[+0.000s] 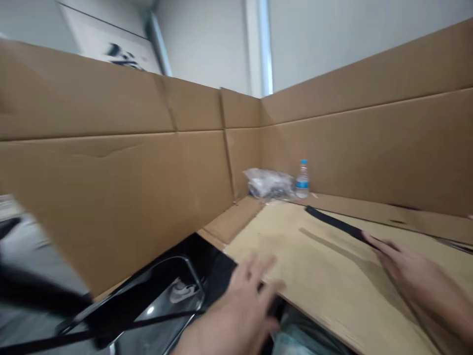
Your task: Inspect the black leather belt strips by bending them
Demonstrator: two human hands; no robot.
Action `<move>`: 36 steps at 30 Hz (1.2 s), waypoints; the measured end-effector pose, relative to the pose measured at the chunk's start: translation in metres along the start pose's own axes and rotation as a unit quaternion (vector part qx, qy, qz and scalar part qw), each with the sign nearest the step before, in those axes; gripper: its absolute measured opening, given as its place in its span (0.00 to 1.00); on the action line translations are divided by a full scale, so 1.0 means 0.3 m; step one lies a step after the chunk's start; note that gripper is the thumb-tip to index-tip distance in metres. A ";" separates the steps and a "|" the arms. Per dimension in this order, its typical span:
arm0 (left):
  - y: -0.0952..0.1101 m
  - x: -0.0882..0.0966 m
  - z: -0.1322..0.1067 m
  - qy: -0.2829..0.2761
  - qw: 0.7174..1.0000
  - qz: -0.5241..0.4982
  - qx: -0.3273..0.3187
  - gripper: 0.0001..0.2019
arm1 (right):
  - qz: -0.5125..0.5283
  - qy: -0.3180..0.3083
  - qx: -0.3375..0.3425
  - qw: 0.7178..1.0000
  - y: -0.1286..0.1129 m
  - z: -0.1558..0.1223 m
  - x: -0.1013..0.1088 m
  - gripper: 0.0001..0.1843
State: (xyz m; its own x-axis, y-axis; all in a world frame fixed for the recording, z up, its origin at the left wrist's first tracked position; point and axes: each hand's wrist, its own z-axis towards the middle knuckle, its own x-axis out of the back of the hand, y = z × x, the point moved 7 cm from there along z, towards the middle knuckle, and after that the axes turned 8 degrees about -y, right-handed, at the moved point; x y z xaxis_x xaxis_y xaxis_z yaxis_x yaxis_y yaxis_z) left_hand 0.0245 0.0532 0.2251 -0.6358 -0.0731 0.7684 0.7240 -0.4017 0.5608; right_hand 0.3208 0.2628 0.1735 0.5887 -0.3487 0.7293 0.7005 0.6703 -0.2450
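My right hand [402, 266] grips one end of a long, flat black strip [334, 222], which slants away to the left above a tan board [318, 276]. A shadow of the strip falls on that board. My left hand [244, 301] is slightly blurred, with its fingers spread and nothing in them. It hovers by the board's near left edge. What kind of piece the black strip is, I cannot tell.
Cardboard walls [148, 187] meet in a corner behind the board. There stand a clear plastic bag [269, 182] and a water bottle [302, 182]. Lower left is a metal tube frame [194, 276] over black material, with a shoe [183, 291] below.
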 end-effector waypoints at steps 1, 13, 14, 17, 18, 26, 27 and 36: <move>-0.016 -0.002 0.050 0.024 1.000 -0.004 0.003 0.15 | -0.023 -0.046 -0.009 0.999 0.001 -0.019 -0.002 0.23; -0.090 -0.155 0.732 0.052 0.986 -0.120 0.105 0.09 | -0.149 -0.085 -0.032 0.985 -0.090 0.010 -0.006 0.21; -0.070 -0.215 0.761 -0.048 0.989 -0.117 0.082 0.09 | -0.154 -0.083 -0.038 0.984 -0.087 0.009 -0.001 0.21; -0.020 -0.420 0.785 -0.346 0.934 -0.092 0.011 0.08 | -0.157 -0.073 -0.050 0.984 -0.076 0.009 0.015 0.21; -0.012 -0.473 0.788 -0.398 0.913 -0.086 -0.003 0.10 | -0.155 -0.071 -0.052 0.984 -0.073 0.010 0.019 0.21; 0.070 -0.664 0.833 -0.373 0.821 -0.411 -0.135 0.14 | -0.134 -0.085 -0.076 0.984 -0.054 0.001 0.033 0.23; 0.061 -0.678 0.834 -0.356 0.817 -0.435 -0.131 0.13 | -0.133 -0.087 -0.077 0.984 -0.050 -0.004 0.034 0.23; -0.036 -0.491 0.608 -0.100 0.920 -0.370 -0.079 0.08 | -0.087 -0.045 -0.089 0.991 -0.021 -0.026 0.060 0.20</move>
State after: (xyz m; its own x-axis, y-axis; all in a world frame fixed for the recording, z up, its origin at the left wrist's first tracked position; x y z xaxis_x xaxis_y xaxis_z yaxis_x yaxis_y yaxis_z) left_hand 0.1592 0.2349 0.1621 -0.8653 0.4372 0.2453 0.0555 -0.4028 0.9136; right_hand 0.3301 0.2472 0.1833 0.4196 -0.3847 0.8222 0.8537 0.4750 -0.2134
